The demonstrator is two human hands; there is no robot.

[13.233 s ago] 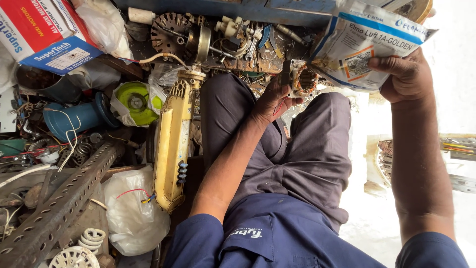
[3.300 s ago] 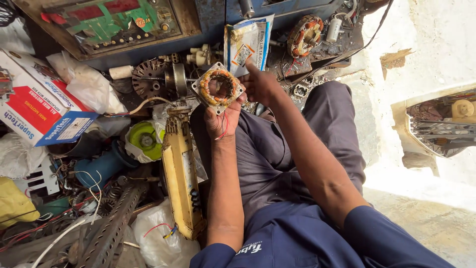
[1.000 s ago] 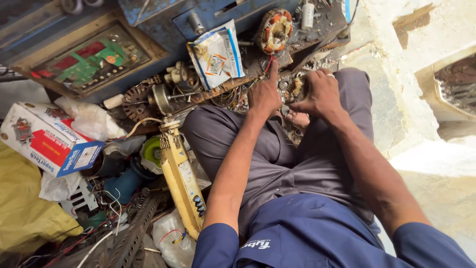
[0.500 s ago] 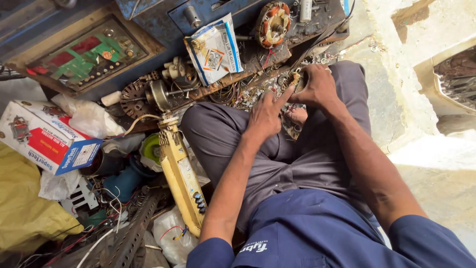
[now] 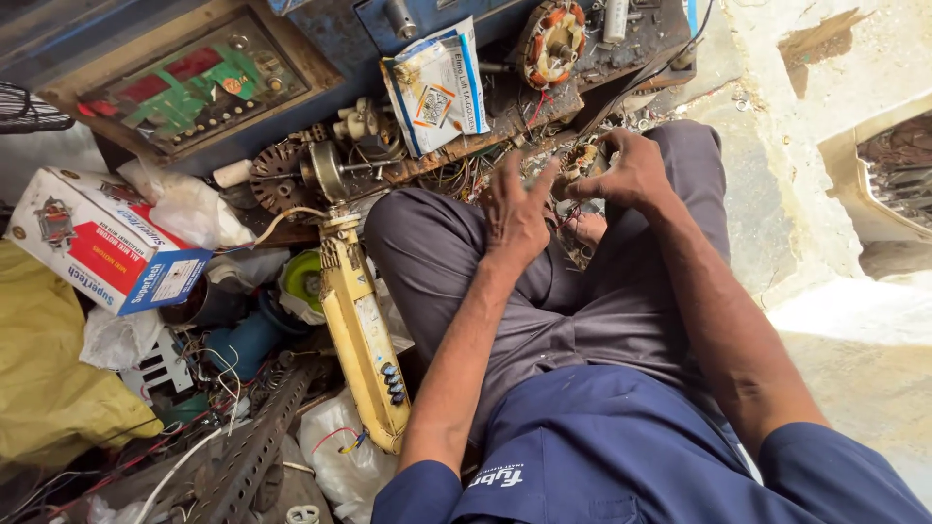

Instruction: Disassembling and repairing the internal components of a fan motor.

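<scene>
I sit cross-legged in grey trousers among motor parts. My right hand (image 5: 631, 173) curls around a small stator with copper windings (image 5: 581, 158), held just above my knees; most of it is hidden by the fingers. My left hand (image 5: 515, 209) hovers beside it over my left knee, fingers spread and holding nothing, its index fingertip close to the stator. Whether it touches the stator, I cannot tell.
A white-and-blue packet (image 5: 434, 87) and a second wound stator (image 5: 551, 41) lie on the cluttered bench ahead. At my left lie a yellow fan housing (image 5: 364, 330), a red-and-blue box (image 5: 107, 247), a circuit-board panel (image 5: 184, 85), perforated angle iron (image 5: 238, 456) and plastic bags. To the right is concrete floor (image 5: 854, 369).
My left hand went from pointing at the stator with extended fingers to a spread-open hand slightly lower. My right hand kept hold of the stator.
</scene>
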